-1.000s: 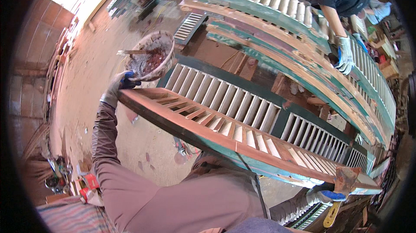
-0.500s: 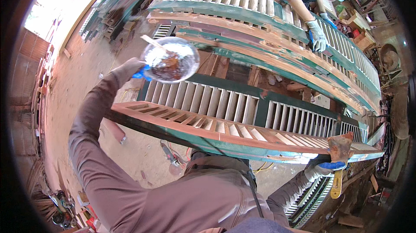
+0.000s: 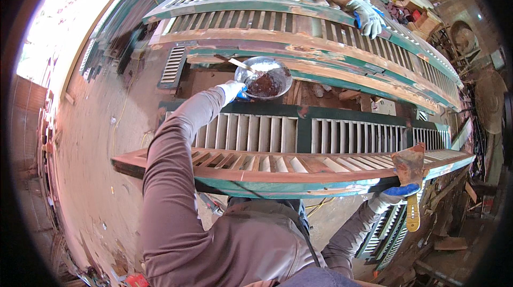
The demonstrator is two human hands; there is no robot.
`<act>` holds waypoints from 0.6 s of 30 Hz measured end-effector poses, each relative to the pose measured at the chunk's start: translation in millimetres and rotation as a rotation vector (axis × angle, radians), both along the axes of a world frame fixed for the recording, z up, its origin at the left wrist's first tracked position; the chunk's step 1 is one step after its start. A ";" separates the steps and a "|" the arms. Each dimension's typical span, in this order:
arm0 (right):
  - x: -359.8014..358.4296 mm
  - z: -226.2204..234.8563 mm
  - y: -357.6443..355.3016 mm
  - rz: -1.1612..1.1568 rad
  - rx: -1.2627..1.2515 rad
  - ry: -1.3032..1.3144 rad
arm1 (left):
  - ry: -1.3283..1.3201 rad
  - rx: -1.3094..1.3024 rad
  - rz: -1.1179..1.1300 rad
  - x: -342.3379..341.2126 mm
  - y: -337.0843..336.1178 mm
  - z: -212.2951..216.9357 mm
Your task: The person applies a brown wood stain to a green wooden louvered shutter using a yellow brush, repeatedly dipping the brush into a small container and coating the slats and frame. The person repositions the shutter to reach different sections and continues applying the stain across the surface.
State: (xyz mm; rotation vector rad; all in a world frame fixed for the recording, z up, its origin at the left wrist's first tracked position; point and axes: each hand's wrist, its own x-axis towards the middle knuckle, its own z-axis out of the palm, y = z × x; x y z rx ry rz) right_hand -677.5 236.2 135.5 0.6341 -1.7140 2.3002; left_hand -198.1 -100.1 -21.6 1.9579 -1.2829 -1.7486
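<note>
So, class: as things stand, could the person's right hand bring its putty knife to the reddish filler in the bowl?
Probably yes. The right hand holds the putty knife at the near shutter's far end, free to lift. The left hand holds the bowl up in open air, so only a long sideways reach remains.

The left arm is extended forward and fully stretched over the near louvred shutter [image 3: 288, 167], the gloved left hand [image 3: 235, 90] being closed on the rim of a metal bowl [image 3: 264, 77] beyond it. The right arm is bent at the elbow below the shutter's right end, where a putty knife [image 3: 410, 180] is gripped by the gloved right hand [image 3: 393, 196].
</note>
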 end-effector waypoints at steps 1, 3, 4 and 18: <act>0.2 -0.8 0.6 -0.004 -0.002 0.000 | -0.134 -0.050 -0.047 -9.5 -0.3 -3.0; 2.4 -2.3 -3.9 0.014 -0.013 -0.023 | -0.191 -0.057 -0.064 3.2 -7.5 -36.4; 1.2 -1.9 -1.3 0.004 -0.013 -0.020 | -0.197 -0.063 -0.091 -5.2 -6.5 -35.5; -1.4 -20.7 -6.8 -0.016 0.164 0.035 | -0.779 -0.203 -0.923 -50.8 53.6 181.1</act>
